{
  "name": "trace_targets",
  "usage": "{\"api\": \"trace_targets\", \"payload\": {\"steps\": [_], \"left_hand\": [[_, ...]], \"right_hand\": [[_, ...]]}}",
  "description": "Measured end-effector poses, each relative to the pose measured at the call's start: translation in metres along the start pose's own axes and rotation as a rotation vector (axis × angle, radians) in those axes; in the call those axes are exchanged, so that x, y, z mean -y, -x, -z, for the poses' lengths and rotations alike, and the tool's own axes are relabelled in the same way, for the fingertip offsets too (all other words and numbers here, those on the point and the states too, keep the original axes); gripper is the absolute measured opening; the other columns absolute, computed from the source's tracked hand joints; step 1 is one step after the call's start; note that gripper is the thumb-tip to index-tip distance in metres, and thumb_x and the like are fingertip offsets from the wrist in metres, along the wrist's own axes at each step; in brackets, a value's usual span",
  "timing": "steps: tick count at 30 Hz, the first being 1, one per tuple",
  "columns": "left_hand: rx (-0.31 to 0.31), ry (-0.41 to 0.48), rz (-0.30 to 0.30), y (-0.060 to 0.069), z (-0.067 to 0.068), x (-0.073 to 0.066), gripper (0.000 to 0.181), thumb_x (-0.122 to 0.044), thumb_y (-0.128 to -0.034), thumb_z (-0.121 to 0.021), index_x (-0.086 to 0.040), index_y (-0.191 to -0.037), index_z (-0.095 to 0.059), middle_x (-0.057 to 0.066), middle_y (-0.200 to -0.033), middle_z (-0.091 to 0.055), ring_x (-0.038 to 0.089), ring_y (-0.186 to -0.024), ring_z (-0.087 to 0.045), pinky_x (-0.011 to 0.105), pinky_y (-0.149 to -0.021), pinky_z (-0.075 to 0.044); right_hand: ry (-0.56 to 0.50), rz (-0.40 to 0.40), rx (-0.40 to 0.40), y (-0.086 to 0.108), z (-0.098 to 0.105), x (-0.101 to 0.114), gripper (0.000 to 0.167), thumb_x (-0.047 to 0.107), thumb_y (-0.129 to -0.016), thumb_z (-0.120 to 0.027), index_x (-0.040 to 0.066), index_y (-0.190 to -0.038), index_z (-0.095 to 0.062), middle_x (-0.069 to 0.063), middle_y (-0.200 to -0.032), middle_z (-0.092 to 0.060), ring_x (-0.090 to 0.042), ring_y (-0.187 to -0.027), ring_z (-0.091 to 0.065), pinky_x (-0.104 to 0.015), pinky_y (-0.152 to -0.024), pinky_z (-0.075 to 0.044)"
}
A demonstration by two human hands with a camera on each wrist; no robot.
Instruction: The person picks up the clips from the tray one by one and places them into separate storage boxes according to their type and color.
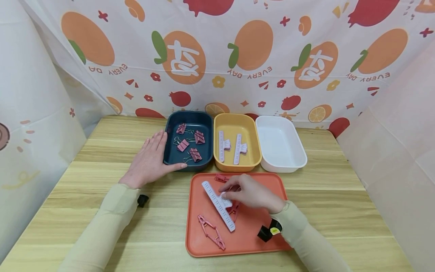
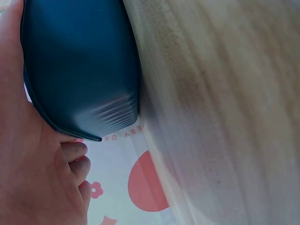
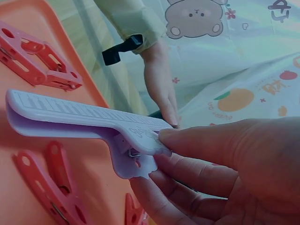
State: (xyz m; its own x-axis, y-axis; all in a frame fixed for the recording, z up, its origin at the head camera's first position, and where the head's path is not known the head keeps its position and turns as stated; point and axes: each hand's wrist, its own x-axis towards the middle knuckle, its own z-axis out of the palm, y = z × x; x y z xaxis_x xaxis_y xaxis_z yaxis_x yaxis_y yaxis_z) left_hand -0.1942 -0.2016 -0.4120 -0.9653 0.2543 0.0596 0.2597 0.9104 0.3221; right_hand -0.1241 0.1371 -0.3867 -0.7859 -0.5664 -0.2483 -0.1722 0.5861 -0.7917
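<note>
My right hand (image 1: 249,192) pinches the handle of a long lilac ruler clip (image 1: 219,207) above the orange-red tray (image 1: 261,241). In the right wrist view, thumb and fingers hold the lilac clip (image 3: 89,115) by its handle. Pink clips (image 1: 211,231) lie on the tray, one partly beneath the lilac clip. My left hand (image 1: 149,160) rests with straight fingers along the left rim of the dark blue bin (image 1: 170,156), thumb over its front edge. Several dark pink binder clips (image 1: 195,154) lie inside that bin. Two lilac clips (image 1: 238,149) lie in the yellow bin (image 1: 256,151).
A white bin (image 1: 282,145) stands to the right of the yellow one, the three side by side behind the tray. A printed cloth (image 1: 217,45) hangs behind the wooden table (image 1: 163,226), with pale cloth at both sides.
</note>
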Motion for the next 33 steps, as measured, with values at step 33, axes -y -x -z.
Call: {"api": "trace_targets", "payload": {"steps": [33], "left_hand": [[-0.006,-0.018,-0.02,0.0,-0.001,0.001,0.133,-0.089,-0.0761,-0.055,0.002,-0.161,-0.007,0.026,-0.166,-0.009,0.043,-0.152,-0.007,0.055,-0.122,-0.001]], "right_hand": [[-0.035,0.034,-0.21,0.007,0.044,0.002,0.023,0.022,-0.096,-0.075,0.012,-0.116,-0.078,0.004,-0.106,-0.072,-0.021,-0.093,-0.064,-0.037,-0.082,-0.057]]}}
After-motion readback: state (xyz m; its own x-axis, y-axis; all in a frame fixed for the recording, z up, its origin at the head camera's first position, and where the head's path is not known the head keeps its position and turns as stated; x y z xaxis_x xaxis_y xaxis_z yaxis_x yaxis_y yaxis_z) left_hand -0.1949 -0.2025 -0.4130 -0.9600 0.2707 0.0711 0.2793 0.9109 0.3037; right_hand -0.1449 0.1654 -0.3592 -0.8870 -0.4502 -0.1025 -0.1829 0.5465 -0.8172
